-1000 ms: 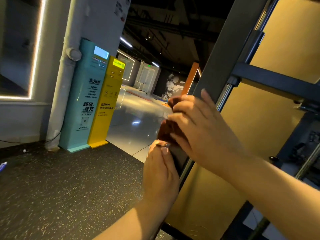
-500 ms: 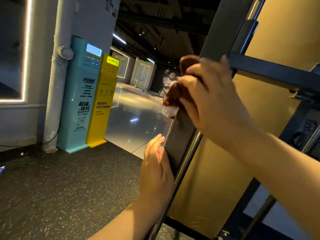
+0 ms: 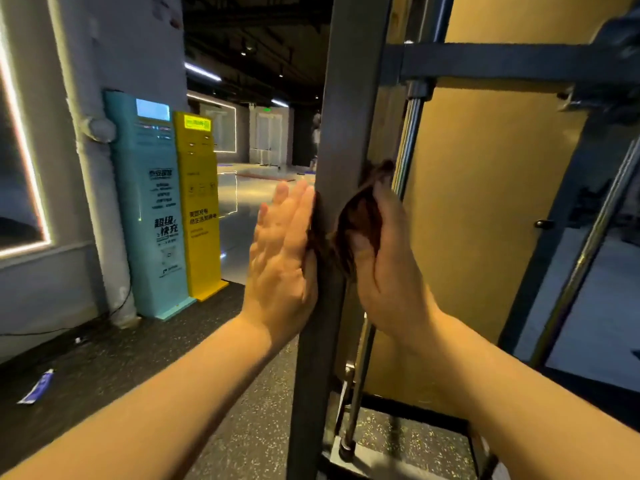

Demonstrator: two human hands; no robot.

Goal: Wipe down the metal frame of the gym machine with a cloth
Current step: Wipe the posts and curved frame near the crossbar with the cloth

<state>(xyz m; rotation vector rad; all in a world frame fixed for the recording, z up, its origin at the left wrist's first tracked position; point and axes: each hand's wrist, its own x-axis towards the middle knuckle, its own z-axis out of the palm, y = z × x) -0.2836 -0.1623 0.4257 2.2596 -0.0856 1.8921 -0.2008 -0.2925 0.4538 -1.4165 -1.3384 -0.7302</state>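
Looking along two bare forearms at a grey upright post [image 3: 349, 98] of a gym machine's metal frame, seen close up. The left hand [image 3: 280, 258] lies flat against the post's left side, fingers straight and pointing up. The right hand [image 3: 388, 271] is on the post's right side, thumb and fingers gripping a dark brown cloth [image 3: 356, 216]. The cloth is bunched across the front of the post between the two hands, and its left edge reaches the left palm. A dark crossbar [image 3: 502, 64] runs right from the post, and a chrome rod [image 3: 410, 133] stands just behind it. Behind the frame is a yellow wall panel [image 3: 485, 202]. To the left, a teal kiosk [image 3: 152, 202] and a yellow kiosk [image 3: 199, 209] stand side by side on the dark speckled floor [image 3: 138, 358], where a small blue-and-white tube [image 3: 36, 386] lies.
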